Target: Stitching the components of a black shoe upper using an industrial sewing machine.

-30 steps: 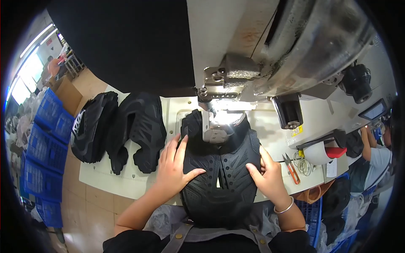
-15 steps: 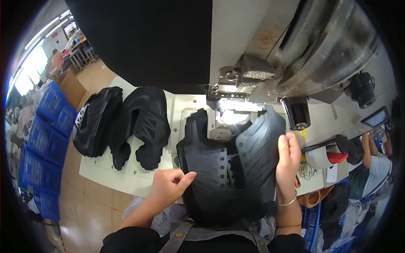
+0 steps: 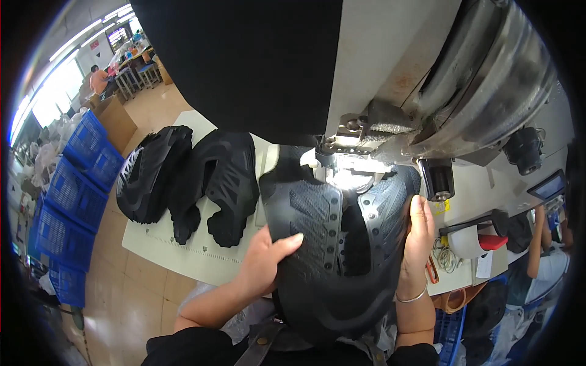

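Observation:
A black shoe upper point(image 3: 332, 244) with rows of eyelet holes lies under the lit needle area of a sewing machine point(image 3: 390, 128). My left hand point(image 3: 265, 259) grips its left edge, thumb on top. At the right edge, my right hand point(image 3: 418, 235) holds the upper with the fingers pointing up; a thin bracelet is on that wrist. The upper's rounded lower part hangs toward my lap.
Two piles of black shoe uppers point(image 3: 183, 180) lie on the pale table point(image 3: 183, 256) to the left. Blue crates point(image 3: 73, 201) stand on the floor at far left. Scissors, a tape roll and a red-tipped tool point(image 3: 482, 238) sit right. Another person's arm point(image 3: 537, 244) shows at right.
The upper has been lifted and turned closer to me. My right hand slid up its right edge; my left hand shifted from lying flat on top to gripping the left edge.

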`<state>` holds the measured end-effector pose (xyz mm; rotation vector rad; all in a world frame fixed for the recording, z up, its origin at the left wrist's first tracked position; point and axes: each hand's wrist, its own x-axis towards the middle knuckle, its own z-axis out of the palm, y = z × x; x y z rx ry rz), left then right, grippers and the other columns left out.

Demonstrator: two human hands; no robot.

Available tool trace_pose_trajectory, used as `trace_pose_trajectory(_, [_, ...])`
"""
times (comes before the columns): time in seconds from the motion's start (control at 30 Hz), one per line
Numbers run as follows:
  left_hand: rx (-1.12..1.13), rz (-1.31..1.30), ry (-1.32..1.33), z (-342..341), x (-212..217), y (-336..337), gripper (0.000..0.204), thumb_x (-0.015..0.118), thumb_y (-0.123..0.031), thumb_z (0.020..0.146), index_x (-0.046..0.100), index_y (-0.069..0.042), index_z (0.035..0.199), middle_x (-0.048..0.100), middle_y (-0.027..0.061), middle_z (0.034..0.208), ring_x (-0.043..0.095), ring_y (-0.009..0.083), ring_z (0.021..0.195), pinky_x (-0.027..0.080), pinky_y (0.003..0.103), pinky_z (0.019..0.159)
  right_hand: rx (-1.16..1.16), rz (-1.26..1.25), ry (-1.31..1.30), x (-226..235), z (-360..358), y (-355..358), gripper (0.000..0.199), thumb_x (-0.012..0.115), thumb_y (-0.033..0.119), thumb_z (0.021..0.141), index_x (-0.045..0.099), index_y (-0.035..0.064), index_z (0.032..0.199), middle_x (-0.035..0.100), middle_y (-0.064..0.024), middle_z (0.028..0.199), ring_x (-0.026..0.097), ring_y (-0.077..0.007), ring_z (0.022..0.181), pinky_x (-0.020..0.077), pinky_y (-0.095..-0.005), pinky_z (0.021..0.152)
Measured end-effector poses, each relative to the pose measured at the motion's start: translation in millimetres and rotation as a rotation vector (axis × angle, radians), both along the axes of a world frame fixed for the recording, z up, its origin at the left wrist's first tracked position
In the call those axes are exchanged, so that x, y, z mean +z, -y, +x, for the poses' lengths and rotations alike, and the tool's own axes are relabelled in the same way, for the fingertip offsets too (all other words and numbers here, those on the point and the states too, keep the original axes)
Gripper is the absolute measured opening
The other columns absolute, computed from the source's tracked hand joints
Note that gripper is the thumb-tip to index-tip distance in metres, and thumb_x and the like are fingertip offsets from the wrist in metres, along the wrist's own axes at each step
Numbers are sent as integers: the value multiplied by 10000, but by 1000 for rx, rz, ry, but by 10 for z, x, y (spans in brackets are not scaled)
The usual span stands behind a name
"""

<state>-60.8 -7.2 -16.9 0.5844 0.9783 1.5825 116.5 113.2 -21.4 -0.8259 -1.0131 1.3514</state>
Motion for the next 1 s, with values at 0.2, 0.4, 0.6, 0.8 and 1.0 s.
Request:
trace_pose_trajectory(0.2, [14,33,1,-93,177,-217,273,459,-30,778,499,34,1040,586,99,941,583,160,800,460,268,723,-114,-169,-223,-73,-45,-28,167,433,195,919,509,55,869,492,20,787,466,-60,744,386,-178,731])
trace_pose_trajectory(0.4, [123,92,10,-88,163,-182,270,460,-28,786,498,32,1046,585,94,943,579,156,811,456,261,732,-30,-48,-306,-95,44,41,162,472,181,900,528,36,945,513,-8,871,499,-94,800,432,-229,729])
trace_pose_trajectory(0.6, [25,157,-54,-158,161,-334,254,451,-16,828,467,30,1078,568,93,976,571,143,846,463,275,757,-45,-213,-414,-260,46,-116,221,473,195,899,555,14,995,580,-64,988,555,-146,894,453,-282,797])
trace_pose_trajectory(0.8, [58,198,-118,-141,99,-376,218,453,-30,842,491,36,1047,576,80,955,560,119,837,454,257,743,258,-122,-429,-124,-18,-54,152,457,57,864,483,3,1005,556,-63,945,540,-141,884,442,-269,796])
trace_pose_trajectory(1.0, [13,204,-212,-143,94,-362,190,444,-21,851,510,40,1019,585,61,929,556,102,822,449,241,734,313,-16,-246,-55,13,150,314,511,40,822,422,-19,1117,540,-88,1023,532,-137,918,430,-270,832])
